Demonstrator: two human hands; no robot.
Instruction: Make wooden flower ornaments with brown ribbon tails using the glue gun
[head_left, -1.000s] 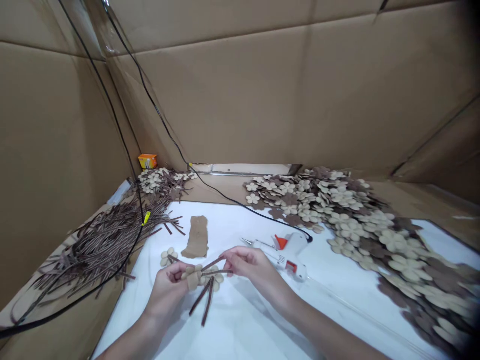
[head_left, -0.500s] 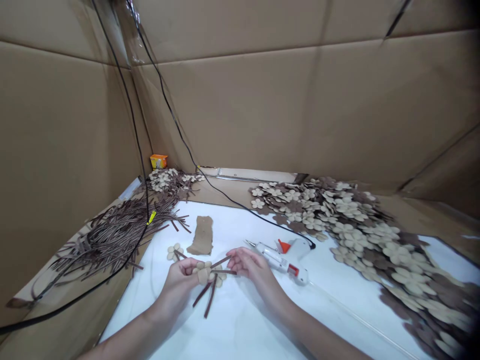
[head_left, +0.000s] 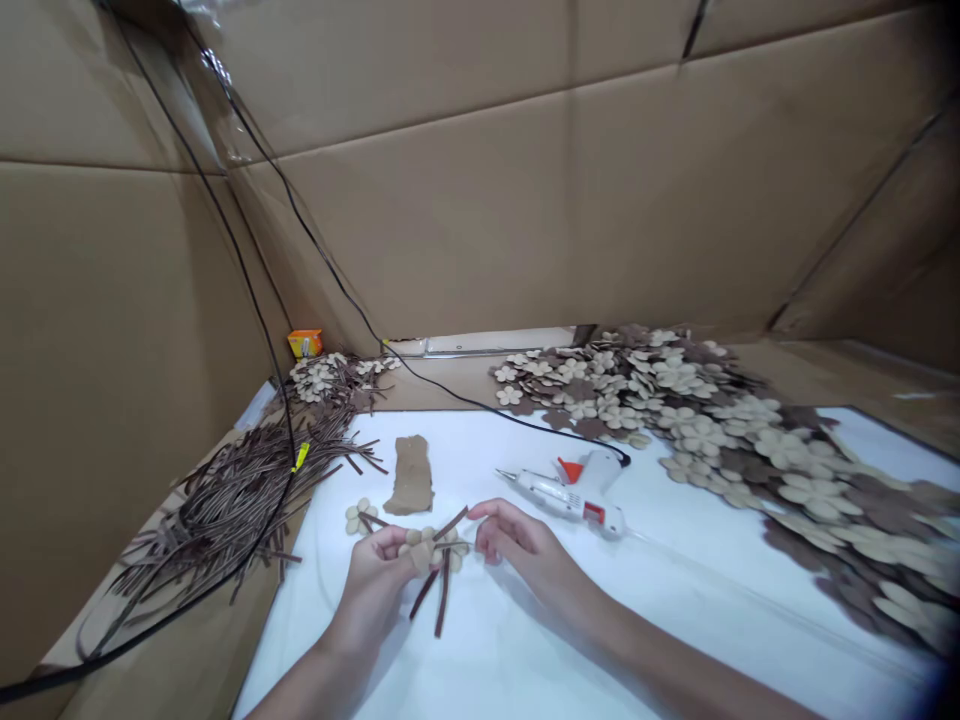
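Cardboard scrap (head_left: pixel 411 476) behind held flower (head_left: pixel 422 553), glue gun (head_left: pixel 555 495) beyond right hand (head_left: pixel 525 545)

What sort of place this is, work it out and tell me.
Most likely a small handcraft workstation walled with cardboard: a hot glue gun lies on a white surface, between a heap of flower cutouts and a pile of brown strips.

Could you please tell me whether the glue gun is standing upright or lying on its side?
On its side: the glue gun rests with body and handle both flat along the white board.
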